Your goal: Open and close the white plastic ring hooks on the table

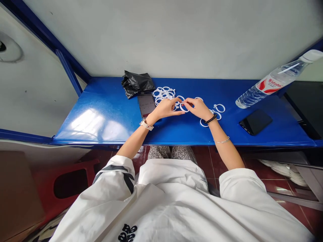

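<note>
Near the middle of the blue table, my two hands meet at a white plastic ring [184, 108]. My right hand [198, 107] pinches its upper edge between thumb and fingertips. My left hand [167, 108] is curved around its left side, with the index finger at the ring and the thumb stretched out below. Partly behind my left hand lies a pile of similar white rings [163, 90], each with a small knob or clasp. Several more rings [220, 108] rest to the right, some half hidden by my right hand and wrist.
A crumpled black plastic bag [137, 82] lies at the back left. In front of it, a phone [146, 108] shows a running timer. On the right are a dark phone [255, 121] and a water bottle [268, 82]. A grey wall [176, 40] rises behind the blue table [101, 97].
</note>
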`<state>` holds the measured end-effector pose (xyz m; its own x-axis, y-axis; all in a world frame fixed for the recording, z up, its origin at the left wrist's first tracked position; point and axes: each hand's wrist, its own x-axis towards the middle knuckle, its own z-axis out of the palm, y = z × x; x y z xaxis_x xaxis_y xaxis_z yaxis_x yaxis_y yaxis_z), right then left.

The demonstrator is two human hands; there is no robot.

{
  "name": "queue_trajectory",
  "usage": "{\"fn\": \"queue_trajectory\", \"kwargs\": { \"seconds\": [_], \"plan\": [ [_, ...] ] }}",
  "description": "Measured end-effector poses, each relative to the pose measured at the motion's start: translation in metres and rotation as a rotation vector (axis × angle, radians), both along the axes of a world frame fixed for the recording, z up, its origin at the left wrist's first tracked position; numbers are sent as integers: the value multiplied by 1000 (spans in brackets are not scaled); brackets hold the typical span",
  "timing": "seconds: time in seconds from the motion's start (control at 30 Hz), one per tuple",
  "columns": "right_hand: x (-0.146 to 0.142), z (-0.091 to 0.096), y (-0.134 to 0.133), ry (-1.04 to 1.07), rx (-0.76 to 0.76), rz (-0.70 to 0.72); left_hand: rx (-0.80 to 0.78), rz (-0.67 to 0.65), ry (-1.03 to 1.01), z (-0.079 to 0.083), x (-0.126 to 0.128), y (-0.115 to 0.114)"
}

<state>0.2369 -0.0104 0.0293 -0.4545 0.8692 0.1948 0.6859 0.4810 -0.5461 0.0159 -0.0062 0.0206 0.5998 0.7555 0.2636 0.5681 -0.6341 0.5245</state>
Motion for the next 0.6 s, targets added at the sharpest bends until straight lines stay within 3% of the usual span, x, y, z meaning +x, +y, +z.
{"fn": "queue_trajectory", "kwargs": {
  "seconds": [0.23,0.4,0.6],
  "plan": [
    [-5,-2,-3,-44,95,-31,69,23,86,1,2,-5],
    [-9,0,-7,17,83,-27,160,71,146,0,6,-9],
    [-11,2,-13,88,42,-50,156,86,154,1,8,-12]
  ]
}}
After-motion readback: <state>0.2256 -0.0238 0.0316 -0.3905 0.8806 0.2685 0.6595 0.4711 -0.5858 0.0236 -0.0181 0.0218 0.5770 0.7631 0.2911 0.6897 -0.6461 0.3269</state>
